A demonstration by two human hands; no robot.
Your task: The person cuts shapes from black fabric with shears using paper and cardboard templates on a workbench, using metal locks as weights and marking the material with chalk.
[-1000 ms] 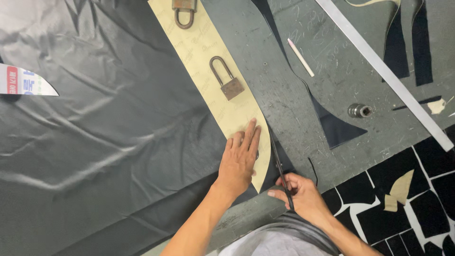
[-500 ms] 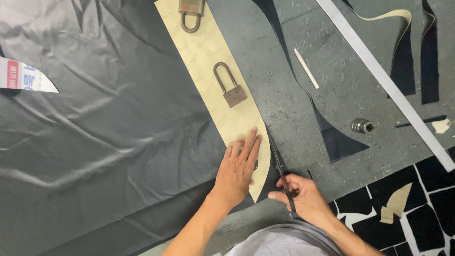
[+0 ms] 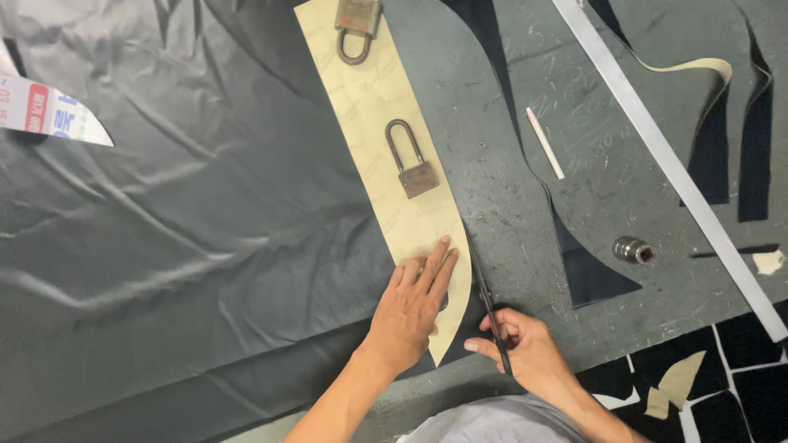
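A: Where is the pattern (image 3: 373, 131) placed?

B: It is laid as a long tan strip with a curved right edge on the dark fabric (image 3: 164, 246), running from the top of the view down to a point near the lower middle. It is weighted by two padlocks: one (image 3: 413, 164) is set near its middle, the other (image 3: 355, 25) at its upper end, partly cut off by the frame.

A: And the hands?

B: The left hand (image 3: 410, 308) is pressed flat on the pattern's lower end, fingers spread and extended. Nothing is gripped by it. The right hand (image 3: 521, 349) is closed around the handles of the scissors (image 3: 486, 299), just right of the pattern's tip. The blades are pointed up along the pattern's curved edge, where the fabric is met by them. How far the blades are parted cannot be told.

A: What is seen farther out?

B: The grey surface (image 3: 492, 197) is exposed to the right of the pattern. A white chalk stick (image 3: 545, 143) is laid on it, well apart from the hands. A small metal cylinder (image 3: 634, 249) is stood farther right, next to a dark pointed fabric piece (image 3: 591, 279). A long pale ruler (image 3: 673, 164) is laid diagonally across the upper right. Dark offcuts (image 3: 747, 369) and tan paper scraps (image 3: 681, 377) are scattered at the lower right. A printed paper piece (image 3: 49, 115) is seen on the fabric at the far left.
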